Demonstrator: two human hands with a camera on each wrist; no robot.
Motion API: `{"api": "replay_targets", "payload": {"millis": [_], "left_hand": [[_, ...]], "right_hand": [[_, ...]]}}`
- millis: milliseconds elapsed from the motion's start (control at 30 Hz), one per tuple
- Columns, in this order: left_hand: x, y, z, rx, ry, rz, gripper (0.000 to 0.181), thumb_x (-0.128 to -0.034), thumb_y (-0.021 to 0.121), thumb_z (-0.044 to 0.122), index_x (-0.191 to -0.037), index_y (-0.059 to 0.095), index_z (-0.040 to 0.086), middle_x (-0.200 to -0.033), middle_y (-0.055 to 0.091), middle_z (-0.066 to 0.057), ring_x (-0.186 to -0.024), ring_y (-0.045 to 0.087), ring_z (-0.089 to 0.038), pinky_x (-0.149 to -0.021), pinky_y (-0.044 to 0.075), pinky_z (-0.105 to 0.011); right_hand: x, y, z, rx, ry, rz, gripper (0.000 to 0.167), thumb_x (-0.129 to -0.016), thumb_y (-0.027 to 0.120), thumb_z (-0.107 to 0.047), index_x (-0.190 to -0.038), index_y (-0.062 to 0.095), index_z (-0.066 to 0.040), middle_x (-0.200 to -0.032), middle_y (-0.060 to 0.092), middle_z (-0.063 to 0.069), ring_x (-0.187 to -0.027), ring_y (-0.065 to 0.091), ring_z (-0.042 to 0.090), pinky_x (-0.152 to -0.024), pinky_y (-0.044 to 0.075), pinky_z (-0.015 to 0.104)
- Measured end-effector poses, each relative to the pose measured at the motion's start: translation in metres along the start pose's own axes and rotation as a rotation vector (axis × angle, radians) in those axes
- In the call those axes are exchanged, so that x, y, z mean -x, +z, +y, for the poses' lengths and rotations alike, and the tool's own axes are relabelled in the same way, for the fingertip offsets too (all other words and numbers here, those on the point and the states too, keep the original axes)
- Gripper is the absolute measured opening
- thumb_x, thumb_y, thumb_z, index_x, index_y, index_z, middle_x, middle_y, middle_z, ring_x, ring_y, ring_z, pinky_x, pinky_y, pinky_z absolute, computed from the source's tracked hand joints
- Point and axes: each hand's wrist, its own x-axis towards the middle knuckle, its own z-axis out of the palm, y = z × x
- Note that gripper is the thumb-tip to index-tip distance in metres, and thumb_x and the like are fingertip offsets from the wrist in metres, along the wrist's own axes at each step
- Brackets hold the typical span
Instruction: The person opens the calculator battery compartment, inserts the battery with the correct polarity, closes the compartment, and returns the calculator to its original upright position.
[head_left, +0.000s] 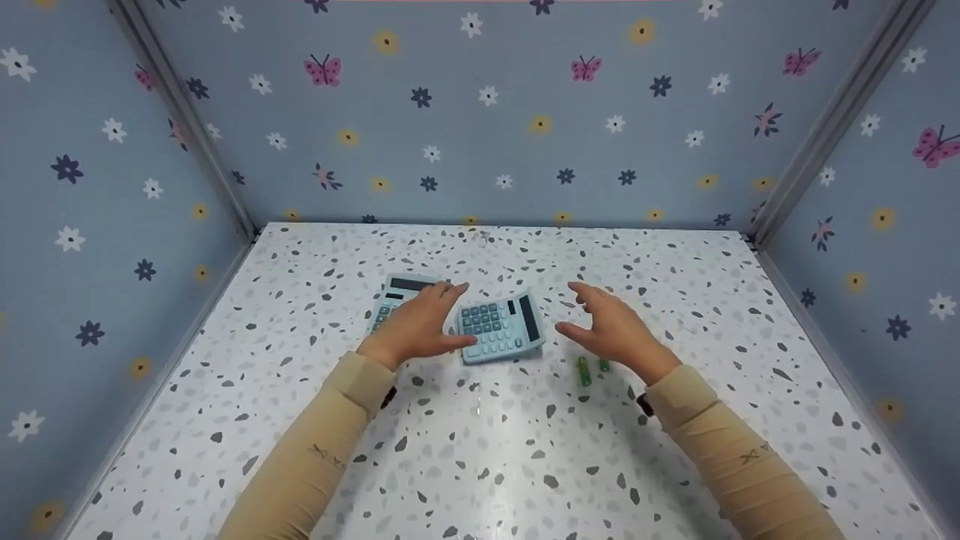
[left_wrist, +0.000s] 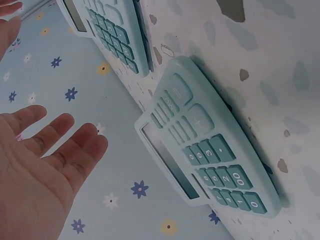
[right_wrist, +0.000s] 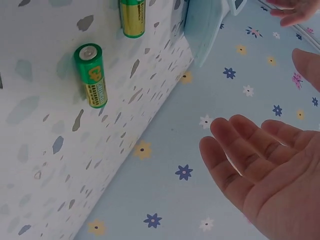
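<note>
Two pale blue calculators lie on the speckled table. One calculator (head_left: 501,328) sits turned sideways between the hands, its display toward the right. The other calculator (head_left: 409,285) is at the left, partly hidden under my left hand (head_left: 418,322). That hand hovers with fingers extended and thumb apart, holding nothing; in the left wrist view its fingers are clear of the calculator (left_wrist: 205,145). My right hand (head_left: 616,330) is likewise held above the table, fingers spread and nothing in it. Beneath it lie two green and gold batteries, a nearer battery (right_wrist: 91,75) and another battery (right_wrist: 133,17).
The white speckled tabletop (head_left: 480,450) is bounded by a blue flowered back panel (head_left: 480,112) and side panels at left and right. Grey metal posts (head_left: 832,120) stand at the back corners.
</note>
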Motion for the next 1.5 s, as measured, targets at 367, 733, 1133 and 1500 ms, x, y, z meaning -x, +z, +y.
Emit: {"api": "replay_targets", "payload": {"millis": [367,733,1133,1500], "left_hand": [[-0.011,0.009,0.004,0.207,-0.076,-0.058,0.101,-0.0969,0.079,0.054,-0.174,0.025,0.015,-0.181,0.022,-0.019,-0.167,0.024,-0.04,-0.133,0.031,-0.062],[-0.021,0.023,0.006,0.387,-0.174,-0.032,0.088,-0.1053,0.072,0.04,-0.173,0.026,0.007,-0.18,0.025,-0.018,-0.167,0.023,-0.039,-0.136,0.024,-0.058],[-0.036,0.026,0.016,0.362,-0.291,-0.029,0.081,-0.1052,0.069,0.037,-0.167,0.035,-0.004,-0.173,0.039,-0.024,-0.161,0.037,-0.042,-0.135,0.03,-0.054],[-0.044,0.033,0.015,0.348,-0.334,-0.043,0.083,-0.1026,0.072,0.039,-0.166,0.037,-0.002,-0.172,0.04,-0.022,-0.16,0.039,-0.04,-0.135,0.029,-0.053]], "right_hand": [[-0.012,0.009,-0.004,-0.161,0.036,-0.039,0.071,-0.105,0.074,-0.034,-0.162,0.045,-0.004,-0.143,0.064,0.026,-0.129,0.065,0.043,-0.106,0.057,0.059],[-0.019,0.025,-0.006,-0.282,0.089,-0.024,0.064,-0.104,0.074,-0.029,-0.155,0.052,0.002,-0.122,0.07,0.021,-0.105,0.072,0.031,-0.088,0.061,0.047],[-0.033,0.037,-0.007,-0.313,0.281,-0.133,0.062,-0.104,0.074,-0.029,-0.154,0.052,0.001,-0.123,0.071,0.021,-0.096,0.073,0.026,-0.086,0.064,0.039],[-0.044,0.054,-0.014,-0.41,0.383,-0.174,0.054,-0.105,0.071,-0.019,-0.151,0.054,0.004,-0.127,0.068,0.021,-0.094,0.074,0.024,-0.085,0.066,0.036]]}}
